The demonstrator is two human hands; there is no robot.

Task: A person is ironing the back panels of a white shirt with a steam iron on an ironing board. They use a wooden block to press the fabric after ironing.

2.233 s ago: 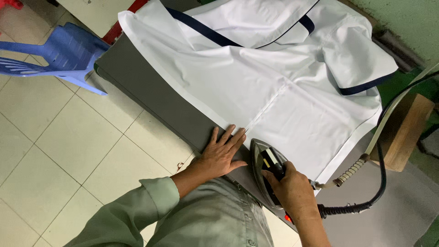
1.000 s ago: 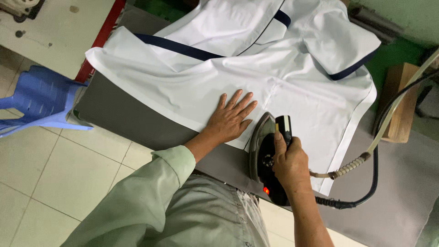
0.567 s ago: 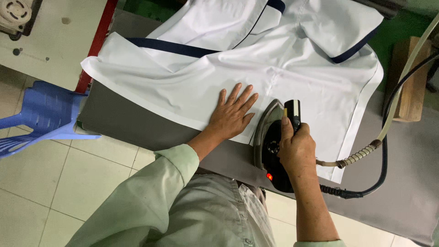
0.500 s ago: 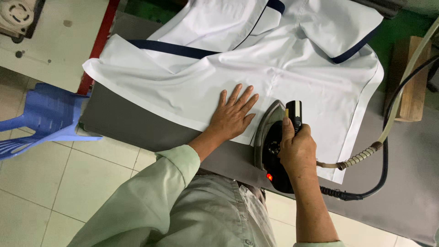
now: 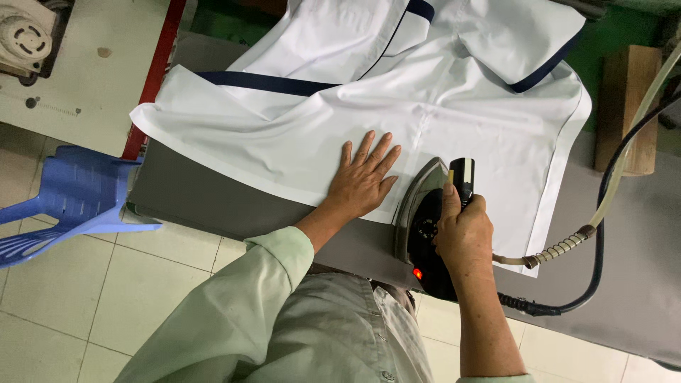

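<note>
A white shirt (image 5: 440, 135) with dark blue trim lies spread over a grey ironing board (image 5: 213, 206), its hem running along the board's near edge and its collar toward the far edge. The left hand (image 5: 365, 181) lies flat on the shirt with its fingers spread and apart, palm down, gripping nothing, just inside the near hem. Just to its right stands the iron (image 5: 425, 227), dark with a metal rim and a small red light glowing at its near end; its tip rests on the shirt while its rear sits over the bare board at the near edge. The right hand (image 5: 464, 234) is closed tight around the iron's handle, thumb stretched along the top toward the tip. A black cord (image 5: 603, 234) and a pale hose (image 5: 631, 142) loop away from the iron across the board's right part. Beyond the board's left edge a blue plastic chair (image 5: 64, 206) stands on the tiled floor (image 5: 106, 305).
</note>
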